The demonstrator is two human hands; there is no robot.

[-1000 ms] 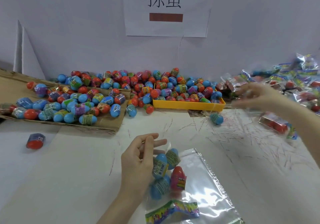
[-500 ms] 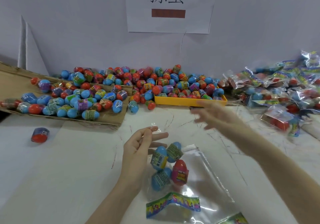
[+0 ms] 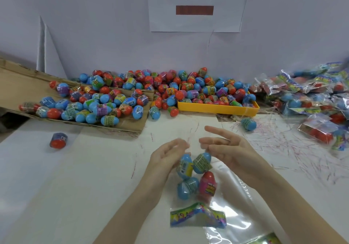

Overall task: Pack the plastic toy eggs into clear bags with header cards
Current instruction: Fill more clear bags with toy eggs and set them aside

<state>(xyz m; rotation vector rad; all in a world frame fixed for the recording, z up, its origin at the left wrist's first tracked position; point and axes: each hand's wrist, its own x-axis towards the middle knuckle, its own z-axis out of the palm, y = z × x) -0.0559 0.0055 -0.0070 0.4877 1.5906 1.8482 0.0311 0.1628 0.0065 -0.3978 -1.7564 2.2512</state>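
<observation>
A clear bag (image 3: 204,199) hangs low over the table, with three blue eggs and one red-and-pink egg (image 3: 207,184) in it. Its colourful header card (image 3: 198,216) lies at the lower end. My left hand (image 3: 166,157) pinches the bag's upper end, its fingertips blurred. My right hand (image 3: 230,149) is just right of it, fingers straight and spread, fingertips close to the bag's top and holding nothing.
Loose eggs are heaped on a cardboard sheet (image 3: 22,85) at the left and in a yellow tray (image 3: 217,109) at the back. Packed bags (image 3: 311,92) pile up at the right. Single eggs (image 3: 58,140) (image 3: 249,124) lie apart. More clear bags (image 3: 236,225) lie under my right forearm.
My right hand has come back from the packed bags at the right to the bag's top beside my left hand. The left hand has kept hold of the bag.
</observation>
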